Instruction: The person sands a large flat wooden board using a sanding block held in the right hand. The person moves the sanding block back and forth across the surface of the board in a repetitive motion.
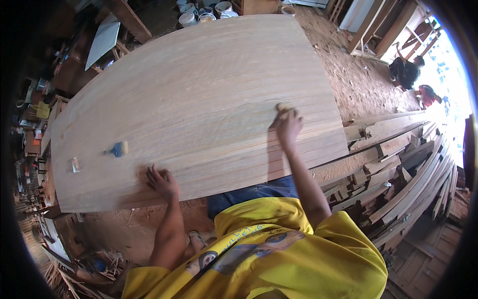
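Observation:
A large pale wooden panel (199, 94) lies flat in front of me, with fine grain lines running along it. My right hand (289, 128) is closed on a small tan pad (283, 106) and presses it against the panel's right part. The fingers cover most of the pad, so its exact kind is hidden. Near the panel's front edge, my left hand (162, 182) rests with fingers spread and holds nothing. To the left of it lies a paintbrush (118, 149) with a blue handle and pale bristles. A small clear packet (75, 165) sits further left.
Sawn timber (393, 174) is stacked on the right, close to the panel. Several white buckets (187, 19) stand beyond the far edge. Two people (406, 72) are low down at the far right, near a bright opening. Wood offcuts (67, 279) litter the lower left.

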Demonstrator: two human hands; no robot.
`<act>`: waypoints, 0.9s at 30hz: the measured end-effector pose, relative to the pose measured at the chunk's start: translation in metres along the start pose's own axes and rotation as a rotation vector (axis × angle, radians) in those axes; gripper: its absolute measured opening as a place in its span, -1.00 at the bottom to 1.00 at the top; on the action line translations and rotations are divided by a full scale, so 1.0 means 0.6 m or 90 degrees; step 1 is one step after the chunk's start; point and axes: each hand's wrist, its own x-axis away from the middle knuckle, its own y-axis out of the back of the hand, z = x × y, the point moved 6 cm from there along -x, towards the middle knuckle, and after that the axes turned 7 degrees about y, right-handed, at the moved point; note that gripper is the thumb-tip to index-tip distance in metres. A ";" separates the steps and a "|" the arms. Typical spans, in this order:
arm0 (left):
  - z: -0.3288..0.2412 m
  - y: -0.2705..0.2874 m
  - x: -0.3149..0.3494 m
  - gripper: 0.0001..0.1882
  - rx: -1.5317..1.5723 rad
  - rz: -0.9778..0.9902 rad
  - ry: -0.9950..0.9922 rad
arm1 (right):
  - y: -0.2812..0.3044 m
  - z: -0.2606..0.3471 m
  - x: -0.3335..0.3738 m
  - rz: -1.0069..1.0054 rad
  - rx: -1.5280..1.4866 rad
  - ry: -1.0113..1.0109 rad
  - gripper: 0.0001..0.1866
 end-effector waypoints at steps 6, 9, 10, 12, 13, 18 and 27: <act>0.002 0.002 0.007 -0.40 -0.016 0.002 -0.008 | -0.007 0.240 0.272 0.404 -0.213 0.515 -0.61; 0.015 -0.008 0.004 -0.42 0.012 -0.016 -0.017 | -0.022 0.212 0.234 0.340 -0.165 0.605 -0.60; 0.015 -0.010 0.004 -0.43 0.008 -0.005 -0.010 | -0.036 0.180 0.194 0.345 -0.044 0.591 -0.61; 0.004 -0.008 -0.001 -0.45 0.005 0.017 0.001 | -0.041 0.078 0.070 0.228 0.028 0.420 -0.64; 0.008 -0.004 0.001 -0.46 0.003 0.010 0.009 | -0.028 0.027 0.010 0.169 0.000 0.257 -0.64; 0.002 0.000 -0.001 -0.49 -0.005 0.011 0.005 | 0.026 -0.053 -0.066 -0.092 0.046 -0.139 -0.79; 0.005 0.002 0.004 -0.49 0.038 -0.003 0.001 | -0.024 0.232 0.231 0.321 -0.195 0.522 -0.61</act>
